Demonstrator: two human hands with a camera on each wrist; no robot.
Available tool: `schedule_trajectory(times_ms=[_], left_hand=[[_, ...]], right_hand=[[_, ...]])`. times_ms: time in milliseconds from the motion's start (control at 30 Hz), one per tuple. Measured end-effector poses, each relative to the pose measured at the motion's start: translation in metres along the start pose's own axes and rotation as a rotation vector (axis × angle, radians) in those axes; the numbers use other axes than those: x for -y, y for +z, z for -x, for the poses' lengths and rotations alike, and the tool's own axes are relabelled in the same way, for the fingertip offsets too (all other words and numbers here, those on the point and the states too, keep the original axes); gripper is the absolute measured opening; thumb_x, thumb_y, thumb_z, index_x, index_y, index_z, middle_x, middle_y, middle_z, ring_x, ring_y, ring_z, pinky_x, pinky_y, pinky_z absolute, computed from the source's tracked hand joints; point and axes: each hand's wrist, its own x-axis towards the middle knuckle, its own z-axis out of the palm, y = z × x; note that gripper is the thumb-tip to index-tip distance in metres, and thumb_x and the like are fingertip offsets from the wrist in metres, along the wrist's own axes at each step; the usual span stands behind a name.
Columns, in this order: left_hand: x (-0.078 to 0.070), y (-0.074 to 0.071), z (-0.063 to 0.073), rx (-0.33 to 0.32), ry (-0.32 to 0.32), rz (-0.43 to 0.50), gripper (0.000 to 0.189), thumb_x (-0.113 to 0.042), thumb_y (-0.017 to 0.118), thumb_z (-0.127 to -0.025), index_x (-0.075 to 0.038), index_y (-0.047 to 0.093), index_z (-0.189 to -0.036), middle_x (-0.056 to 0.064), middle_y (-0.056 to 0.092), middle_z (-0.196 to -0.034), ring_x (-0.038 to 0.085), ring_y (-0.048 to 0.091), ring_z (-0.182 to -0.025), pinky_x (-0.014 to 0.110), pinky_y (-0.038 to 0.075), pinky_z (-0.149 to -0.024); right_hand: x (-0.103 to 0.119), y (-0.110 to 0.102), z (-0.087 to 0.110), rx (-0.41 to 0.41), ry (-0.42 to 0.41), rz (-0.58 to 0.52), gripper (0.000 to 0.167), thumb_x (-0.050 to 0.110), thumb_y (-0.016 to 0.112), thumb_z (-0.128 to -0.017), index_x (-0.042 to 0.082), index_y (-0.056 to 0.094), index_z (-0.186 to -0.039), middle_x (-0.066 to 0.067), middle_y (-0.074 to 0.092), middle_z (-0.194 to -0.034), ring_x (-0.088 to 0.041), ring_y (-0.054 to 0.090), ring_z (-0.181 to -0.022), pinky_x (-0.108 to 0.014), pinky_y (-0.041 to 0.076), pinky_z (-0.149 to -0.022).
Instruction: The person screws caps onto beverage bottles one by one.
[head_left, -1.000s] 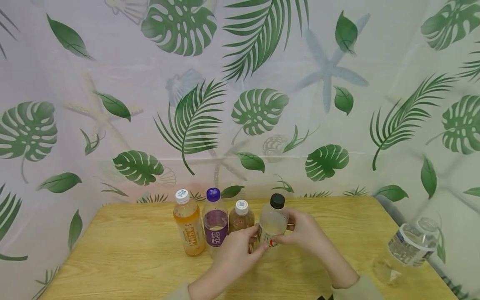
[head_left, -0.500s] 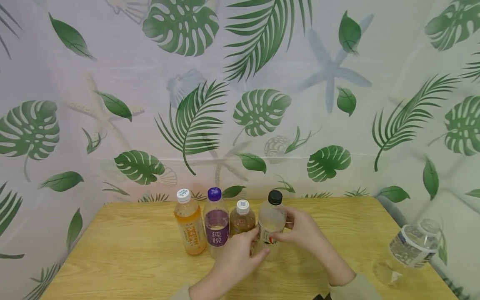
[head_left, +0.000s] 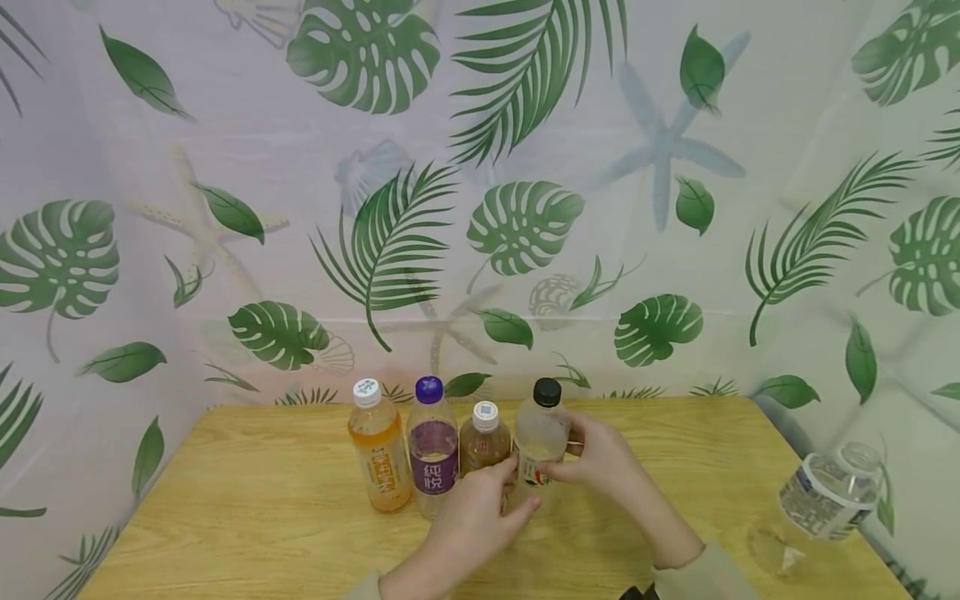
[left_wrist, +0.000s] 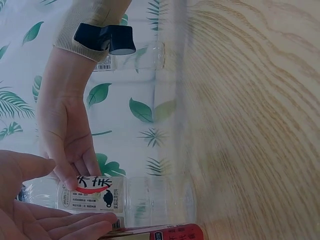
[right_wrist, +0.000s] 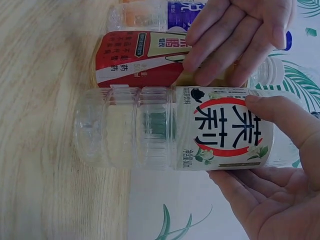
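In the head view, my right hand grips a clear plastic bottle with a black cap, thumb in front and fingers behind. The right wrist view shows its white label with large dark characters. Close on its left stands a brown drink bottle with a white cap and a red label. My left hand is in front of these two bottles, fingers extended along the brown bottle and thumb apart. Its fingers lie near the clear bottle too; whether they touch it, I cannot tell.
Farther left stand a purple-labelled bottle with a purple cap and an orange drink bottle with a white cap. A clear, capless bottle is at the right edge of the wooden table. A leaf-patterned sheet hangs behind.
My right hand has moved the black-capped bottle a little to the left, closer to the brown drink bottle. The left hand has stayed nearly in place.
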Motion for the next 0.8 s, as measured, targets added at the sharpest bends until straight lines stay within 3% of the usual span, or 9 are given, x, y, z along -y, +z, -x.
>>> schedule_trajectory(times_ms=[800], left_hand=[[-0.0028, 0.0067, 0.0078, -0.015, 0.01, 0.052, 0.059, -0.036, 0.075, -0.1, -0.002, 0.061, -0.147, 0.014, 0.077, -0.128, 0.031, 0.077, -0.113, 0.045, 0.065, -0.091]], right_hand=[[-0.0055, -0.0015, 0.0053, 0.007, -0.041, -0.001, 0.07, 0.004, 0.091, -0.079, -0.011, 0.059, -0.139, -0.031, 0.068, -0.133, -0.046, 0.071, -0.12, -0.048, 0.062, -0.101]])
